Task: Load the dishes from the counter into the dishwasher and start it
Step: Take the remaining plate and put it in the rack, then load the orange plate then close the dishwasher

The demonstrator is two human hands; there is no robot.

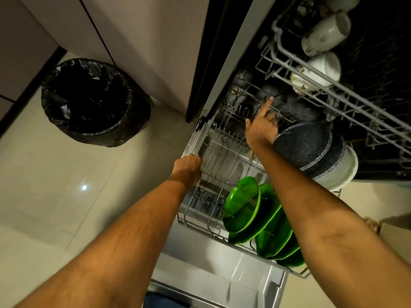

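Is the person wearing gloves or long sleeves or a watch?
No. Both forearms are bare all the way into view: no sleeves, gloves, watch or bracelet show. The left hand and right hand show no rings that I can make out.

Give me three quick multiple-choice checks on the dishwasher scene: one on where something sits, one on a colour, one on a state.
1. Where do the plates stand?
A. In the upper rack
B. At the near end of the lower rack
C. On the floor by the bin

2. What colour are those plates?
A. White
B. Blue
C. Green

3. How does the lower rack stand?
A. Pulled out over the open door
B. Pushed fully inside
C. Lifted out onto the floor

Answers:
1 B: the plates stand on edge in the lower rack's near end, with the speckled pan further in.
2 C: every plate is bright green.
3 A: the rack's wires extend over the lowered door, with the left hand at its side rim and the right hand reaching deeper in.
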